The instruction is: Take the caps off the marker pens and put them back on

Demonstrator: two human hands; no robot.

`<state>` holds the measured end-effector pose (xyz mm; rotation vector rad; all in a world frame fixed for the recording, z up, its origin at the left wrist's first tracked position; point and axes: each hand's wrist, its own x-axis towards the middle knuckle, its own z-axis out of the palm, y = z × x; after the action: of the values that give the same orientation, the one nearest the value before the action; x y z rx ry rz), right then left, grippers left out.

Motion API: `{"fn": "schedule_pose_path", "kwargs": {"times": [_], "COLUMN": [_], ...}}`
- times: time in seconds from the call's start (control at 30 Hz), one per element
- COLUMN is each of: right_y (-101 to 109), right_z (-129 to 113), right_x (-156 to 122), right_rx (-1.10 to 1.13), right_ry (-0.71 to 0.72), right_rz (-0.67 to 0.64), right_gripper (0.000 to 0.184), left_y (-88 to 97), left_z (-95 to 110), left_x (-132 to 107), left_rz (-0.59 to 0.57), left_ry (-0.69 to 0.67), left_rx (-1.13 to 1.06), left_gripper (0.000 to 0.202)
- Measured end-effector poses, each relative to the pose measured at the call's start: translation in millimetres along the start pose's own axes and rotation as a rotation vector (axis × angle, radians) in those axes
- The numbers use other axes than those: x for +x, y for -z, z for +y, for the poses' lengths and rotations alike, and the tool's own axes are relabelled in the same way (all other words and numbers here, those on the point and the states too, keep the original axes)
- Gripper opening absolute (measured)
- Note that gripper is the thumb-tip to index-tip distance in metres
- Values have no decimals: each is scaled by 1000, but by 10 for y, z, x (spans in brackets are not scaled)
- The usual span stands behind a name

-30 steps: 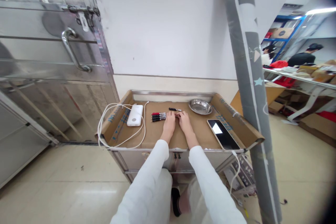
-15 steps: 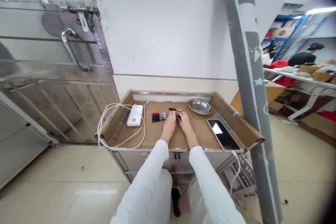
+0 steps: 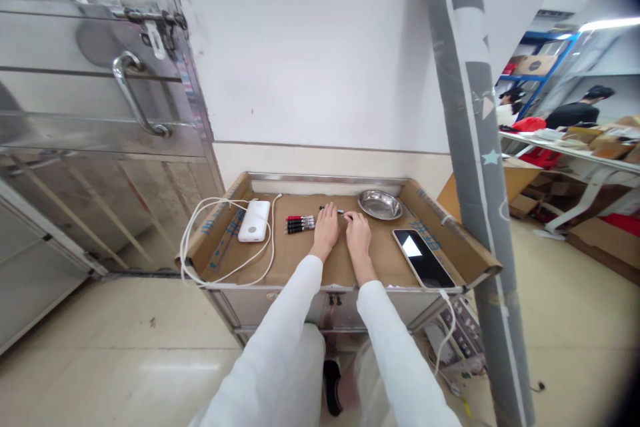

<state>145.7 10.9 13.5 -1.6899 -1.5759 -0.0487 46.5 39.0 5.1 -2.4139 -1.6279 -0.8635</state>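
Note:
On the cardboard-lined cart top, my left hand (image 3: 327, 228) lies with its fingers stretched forward over a dark pen (image 3: 341, 212), covering the pen's middle. Just to the right, my right hand (image 3: 357, 232) has its fingers bent in a pinch by the pen's right end. A small dark bit shows at those fingertips, too small to name. Left of my hands, several pens (image 3: 300, 224) lie side by side in a row, one with red and the others black.
A shallow metal bowl (image 3: 380, 204) stands at the back right. A phone (image 3: 423, 258) lies at the front right. On the left are a white power bank (image 3: 255, 221) and a looped white cable (image 3: 186, 247). Folded cardboard walls (image 3: 453, 240) edge the top. A wrapped grey roll (image 3: 475, 113) leans at right.
My hands have moved apart from their joined grip on a dark object. My left hand has flattened forward over the pen, and my right hand has shifted slightly right.

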Motion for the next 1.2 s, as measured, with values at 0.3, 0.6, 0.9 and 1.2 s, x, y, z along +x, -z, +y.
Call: {"fn": "schedule_pose_path", "kwargs": {"times": [0.3,0.6,0.9,1.2], "right_y": [8,114,84,202], "right_z": [-84,-122,-89,-278], "right_x": [-1,-60,-109,-248], "right_rx": [299,369,332,400], "right_ry": [160,207,279,361], "right_rz": [87,162,128,-168], "right_gripper": [30,32,31,53], "left_y": [77,421,504,545], "left_z": [16,0,-30,-49], "left_x": [-41,-382,-409,-498], "left_rz": [-118,-10,233,206], "left_ry": [-154,-124,97,156], "left_rx": [85,-150,-261,-220], "left_gripper": [32,16,13,14]}}
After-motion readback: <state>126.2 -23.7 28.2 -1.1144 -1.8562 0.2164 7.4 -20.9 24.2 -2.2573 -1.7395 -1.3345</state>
